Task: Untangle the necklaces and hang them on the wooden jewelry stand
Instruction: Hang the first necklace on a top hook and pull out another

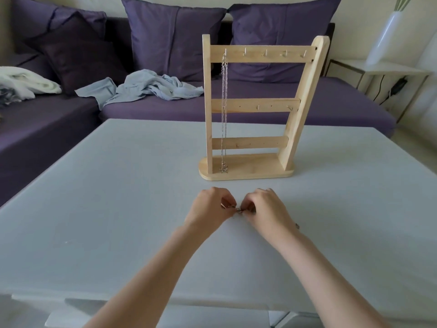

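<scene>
- While one necklace (224, 110) hangs from the stand (256, 107) on the table (118, 185), we see:
- left hand (208, 209) and right hand (267, 209) both pinching a small tangled chain (237, 210) just above the tabletop.

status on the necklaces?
Left hand and right hand both pinching a small chain on the table. One necklace hung on the stand. Nothing in the way.

Living room, soft daylight

A pale table (118, 185) fills the foreground; behind its far edge a purple sofa (165, 110) carries three purple cushions (170, 36), a crumpled light-blue cloth (142, 88) and a white towel (26, 84); past its far right corner, a white vase (387, 36) on a side table (378, 69); cream wall (354, 10).
</scene>
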